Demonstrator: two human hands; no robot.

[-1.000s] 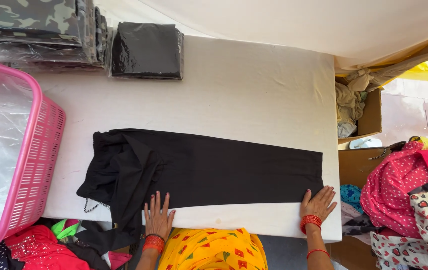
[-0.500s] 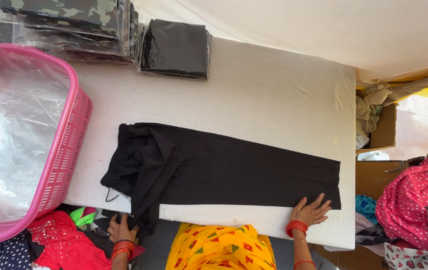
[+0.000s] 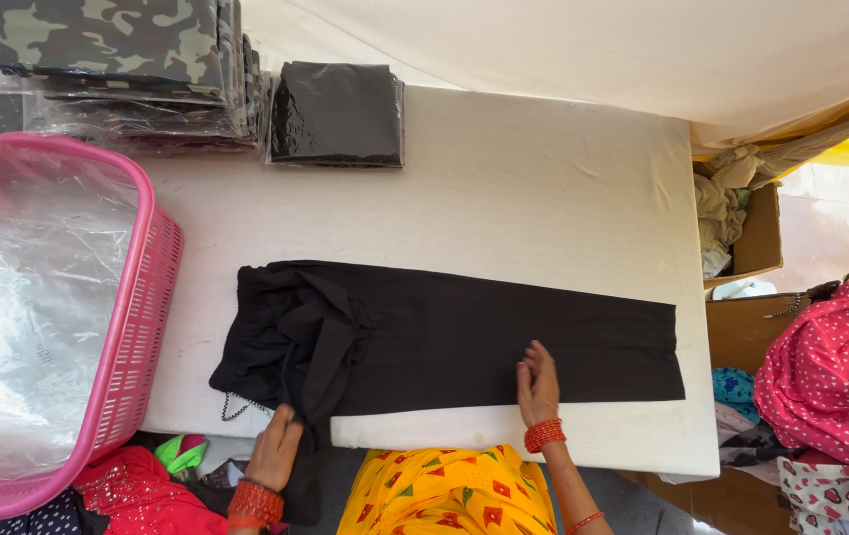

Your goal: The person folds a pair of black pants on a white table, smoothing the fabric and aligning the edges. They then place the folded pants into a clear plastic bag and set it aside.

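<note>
A pair of black trousers (image 3: 504, 332) lies flat and lengthwise on the white table (image 3: 523, 198), its bunched waist to the left. My left hand (image 3: 274, 448) grips the black fabric that hangs over the table's near edge below the waist. My right hand (image 3: 539, 384) rests flat, fingers together, on the trouser leg near its lower edge, about the middle of its length. Red bangles sit on both wrists.
A pink plastic basket (image 3: 142, 337) lined with clear plastic stands at the left. Stacks of bagged camouflage garments (image 3: 117, 59) and a bagged black garment (image 3: 337, 114) lie at the table's far side. Cardboard boxes (image 3: 756, 238) and colourful clothes (image 3: 821, 367) crowd the right.
My right hand slid left along the trouser leg from its hem end to the middle. My left hand dropped off the table top and took hold of the hanging fabric.
</note>
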